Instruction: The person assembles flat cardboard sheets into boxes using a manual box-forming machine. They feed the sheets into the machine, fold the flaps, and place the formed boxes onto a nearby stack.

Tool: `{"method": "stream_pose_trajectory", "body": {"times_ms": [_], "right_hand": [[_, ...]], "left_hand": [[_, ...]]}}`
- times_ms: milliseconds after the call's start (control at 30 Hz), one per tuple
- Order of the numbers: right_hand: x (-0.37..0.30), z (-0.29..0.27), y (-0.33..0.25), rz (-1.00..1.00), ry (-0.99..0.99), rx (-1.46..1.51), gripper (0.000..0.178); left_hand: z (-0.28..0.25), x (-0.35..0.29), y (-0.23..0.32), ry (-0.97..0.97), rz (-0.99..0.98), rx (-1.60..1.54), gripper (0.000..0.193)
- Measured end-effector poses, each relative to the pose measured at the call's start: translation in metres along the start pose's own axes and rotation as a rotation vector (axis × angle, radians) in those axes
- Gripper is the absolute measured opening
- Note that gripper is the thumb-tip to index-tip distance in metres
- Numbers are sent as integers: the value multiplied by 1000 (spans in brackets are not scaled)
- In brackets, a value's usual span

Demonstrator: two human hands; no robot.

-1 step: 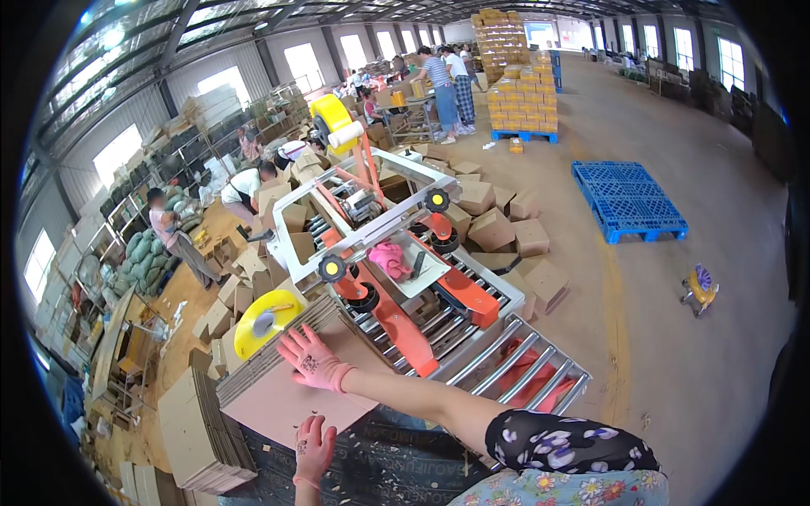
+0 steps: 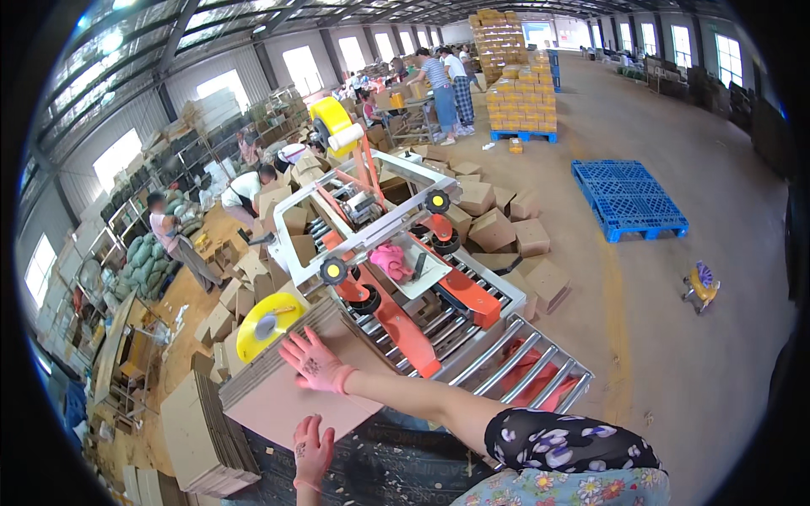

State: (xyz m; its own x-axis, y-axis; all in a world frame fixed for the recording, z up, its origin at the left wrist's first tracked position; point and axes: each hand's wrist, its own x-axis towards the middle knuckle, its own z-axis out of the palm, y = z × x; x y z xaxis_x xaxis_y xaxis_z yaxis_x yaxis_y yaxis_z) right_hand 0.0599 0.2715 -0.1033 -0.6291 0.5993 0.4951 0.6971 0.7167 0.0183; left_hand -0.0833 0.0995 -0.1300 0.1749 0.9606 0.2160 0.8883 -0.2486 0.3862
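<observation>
My right hand (image 2: 316, 364), in a pink glove, lies with spread fingers on top of a stack of flat folded cardboard cartons (image 2: 270, 413). Lower down, my left hand (image 2: 312, 454), gloved the same way, is at the near edge of that stack, fingers up and apart, with nothing in it. Whether it touches the cardboard I cannot tell. A large yellow roll of tape (image 2: 250, 339) rests just beyond the stack. Another stack of flat cartons (image 2: 187, 426) stands to the left. Ahead is a carton-sealing machine (image 2: 392, 329) with orange side belts and a pink cloth (image 2: 390, 261) on it.
Metal rollers (image 2: 516, 361) extend from the machine's near end. Many brown boxes (image 2: 492, 229) are heaped around it. On the right floor are a blue pallet (image 2: 629, 201) and a small yellow and purple wheeled object (image 2: 702, 288). Several people work farther back.
The view has shifted very slightly. My hands stay in the same place, and a bending person at the back left has moved a little.
</observation>
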Motion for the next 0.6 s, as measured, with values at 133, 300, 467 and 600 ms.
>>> {"method": "stream_pose_trajectory", "body": {"times_ms": [133, 300, 467, 600], "right_hand": [[-33, 4, -1, -264, 117, 123, 71], [-68, -25, -15, -349, 117, 205, 27], [-93, -16, -23, -343, 324, 365, 21], [-116, -26, -36, -360, 295, 487, 22]], "left_hand": [[-28, -4, -36, 406, -39, 429, 49], [-60, 15, -26, 183, 33, 219, 48], [-64, 16, 1, 266, 211, 398, 42], [-52, -5, -26, 88, 108, 258, 40]]}}
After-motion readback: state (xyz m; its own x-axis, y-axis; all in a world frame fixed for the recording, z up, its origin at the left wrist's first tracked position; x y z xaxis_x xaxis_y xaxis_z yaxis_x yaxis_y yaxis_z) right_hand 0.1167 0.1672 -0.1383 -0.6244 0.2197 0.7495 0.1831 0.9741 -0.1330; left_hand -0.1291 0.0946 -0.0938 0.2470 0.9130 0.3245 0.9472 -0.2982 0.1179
